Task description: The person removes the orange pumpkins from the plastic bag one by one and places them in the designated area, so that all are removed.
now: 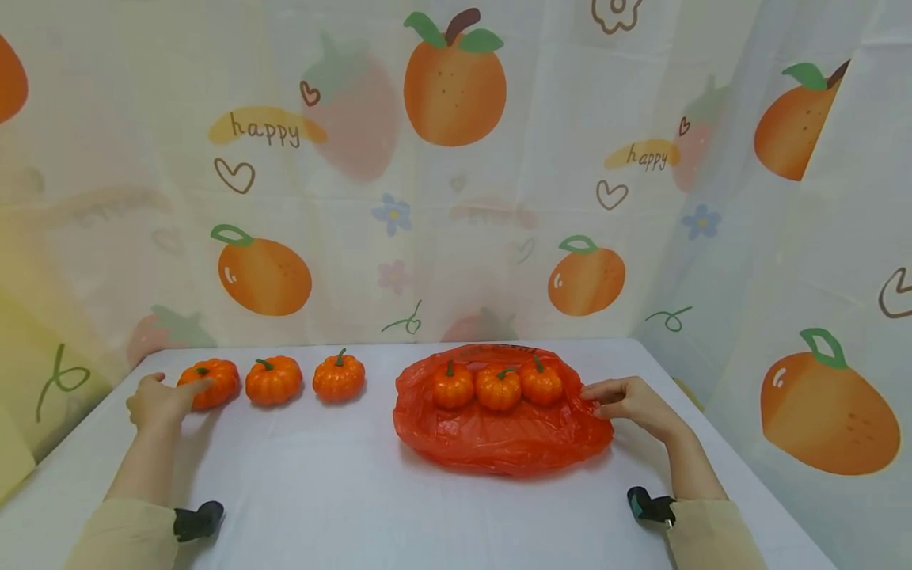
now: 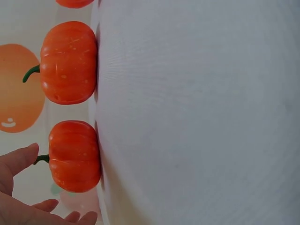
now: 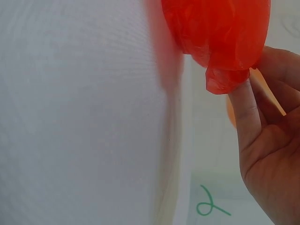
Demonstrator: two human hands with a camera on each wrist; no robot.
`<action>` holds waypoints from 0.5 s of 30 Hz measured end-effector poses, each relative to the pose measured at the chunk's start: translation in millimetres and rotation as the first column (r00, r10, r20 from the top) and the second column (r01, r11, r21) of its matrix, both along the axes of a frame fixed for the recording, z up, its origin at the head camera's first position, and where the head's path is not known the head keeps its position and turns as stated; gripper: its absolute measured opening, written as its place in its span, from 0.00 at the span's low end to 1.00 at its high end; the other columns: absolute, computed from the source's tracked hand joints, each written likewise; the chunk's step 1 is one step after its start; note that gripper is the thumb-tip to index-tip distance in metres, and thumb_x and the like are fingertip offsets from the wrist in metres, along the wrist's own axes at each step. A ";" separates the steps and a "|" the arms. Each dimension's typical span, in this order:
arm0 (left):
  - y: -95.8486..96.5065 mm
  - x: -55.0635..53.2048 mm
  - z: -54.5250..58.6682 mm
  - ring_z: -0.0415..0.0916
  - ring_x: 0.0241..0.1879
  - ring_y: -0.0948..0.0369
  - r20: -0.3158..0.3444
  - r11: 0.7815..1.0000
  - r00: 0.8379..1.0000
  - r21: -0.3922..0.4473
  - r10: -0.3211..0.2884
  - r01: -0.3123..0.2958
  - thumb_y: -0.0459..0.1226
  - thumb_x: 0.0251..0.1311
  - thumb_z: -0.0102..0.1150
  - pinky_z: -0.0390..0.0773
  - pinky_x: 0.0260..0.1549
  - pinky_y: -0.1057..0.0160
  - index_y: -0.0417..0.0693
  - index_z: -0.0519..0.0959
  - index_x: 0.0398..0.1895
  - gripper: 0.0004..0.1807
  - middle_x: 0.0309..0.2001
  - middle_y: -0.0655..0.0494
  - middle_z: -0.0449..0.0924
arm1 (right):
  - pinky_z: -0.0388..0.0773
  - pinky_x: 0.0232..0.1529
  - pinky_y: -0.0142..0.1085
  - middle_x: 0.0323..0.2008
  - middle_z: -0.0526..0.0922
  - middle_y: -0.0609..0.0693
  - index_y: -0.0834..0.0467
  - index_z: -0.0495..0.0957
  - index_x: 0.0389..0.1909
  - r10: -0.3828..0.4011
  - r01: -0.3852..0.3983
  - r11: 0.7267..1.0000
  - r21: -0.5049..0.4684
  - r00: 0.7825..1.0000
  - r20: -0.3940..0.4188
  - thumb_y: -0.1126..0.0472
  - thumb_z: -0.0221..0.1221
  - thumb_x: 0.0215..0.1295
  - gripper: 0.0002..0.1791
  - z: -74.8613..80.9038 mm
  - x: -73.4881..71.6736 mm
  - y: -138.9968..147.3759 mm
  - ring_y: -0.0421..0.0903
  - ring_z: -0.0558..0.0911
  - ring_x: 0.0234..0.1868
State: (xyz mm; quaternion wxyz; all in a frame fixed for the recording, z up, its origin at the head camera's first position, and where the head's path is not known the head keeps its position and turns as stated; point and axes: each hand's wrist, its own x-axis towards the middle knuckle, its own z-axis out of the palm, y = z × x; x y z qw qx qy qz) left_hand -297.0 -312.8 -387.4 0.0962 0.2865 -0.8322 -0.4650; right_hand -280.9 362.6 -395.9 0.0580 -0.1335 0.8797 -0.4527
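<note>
We see a curtain [image 1: 463, 265] behind the tabletop [image 1: 321, 475]; two patches on it read "happy" [image 1: 264, 131]. The tabletop carries a red bag [image 1: 499, 447], spread wide near the far edge, right of centre. Dark print [image 1: 507, 346] on its rear rim is too small to read.

The right hand [image 1: 634, 402] grasps the bag's right rim between thumb and fingers. The left hand [image 1: 160, 402], near the far-left corner, has its fingers apart around the leftmost pumpkin [image 1: 222, 381], thumb beside the stem; we cannot tell whether it touches. In the head view it partly blocks that pumpkin.

The middle pumpkin [image 1: 274, 383] and right pumpkin [image 1: 339, 380] complete a row along the far edge. Three bagged pumpkins [image 1: 499, 389] sit side by side in the bag. Each sleeve [image 1: 128, 534] bears a black device [image 1: 199, 521].
</note>
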 end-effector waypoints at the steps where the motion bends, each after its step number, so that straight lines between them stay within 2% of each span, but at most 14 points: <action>1: 0.7 0.4 1.2 0.44 0.72 0.30 -0.003 1.000 1.000 0.002 0.004 -0.004 0.50 0.65 0.51 0.55 0.71 0.34 0.29 0.46 0.75 0.46 0.72 0.21 0.44 | 0.82 0.49 0.32 0.60 0.79 0.66 0.65 0.81 0.54 0.000 0.000 1.000 0.000 1.000 0.000 0.65 0.59 0.59 0.21 0.0 0.1 0.0 0.57 0.80 0.58; 4: 2.8 1.5 4.0 0.42 0.72 0.29 -0.018 1.000 1.000 0.017 0.013 -0.013 0.50 0.65 0.51 0.55 0.70 0.33 0.31 0.45 0.76 0.46 0.72 0.20 0.42 | 0.82 0.49 0.31 0.60 0.79 0.66 0.65 0.81 0.54 -0.004 0.004 1.000 0.002 1.000 0.000 0.65 0.60 0.58 0.21 -0.2 0.6 -0.2 0.57 0.80 0.58; 9: 6.2 -0.6 10.3 0.44 0.71 0.27 -0.080 0.999 0.997 -0.027 0.017 -0.019 0.48 0.65 0.52 0.55 0.69 0.33 0.32 0.47 0.75 0.45 0.72 0.21 0.45 | 0.82 0.49 0.33 0.60 0.80 0.65 0.64 0.82 0.54 -0.011 0.011 1.000 0.006 1.000 0.000 0.65 0.60 0.59 0.21 0.9 0.7 -1.3 0.56 0.80 0.58; 15: 16.9 -1.3 23.8 0.44 0.72 0.29 -0.152 0.999 0.988 -0.044 -0.002 -0.004 0.46 0.63 0.56 0.55 0.69 0.32 0.33 0.48 0.76 0.45 0.74 0.25 0.48 | 0.82 0.50 0.34 0.60 0.80 0.65 0.64 0.81 0.54 -0.015 0.015 1.000 -0.002 1.000 0.009 0.65 0.60 0.59 0.21 1.8 1.1 -1.5 0.56 0.80 0.58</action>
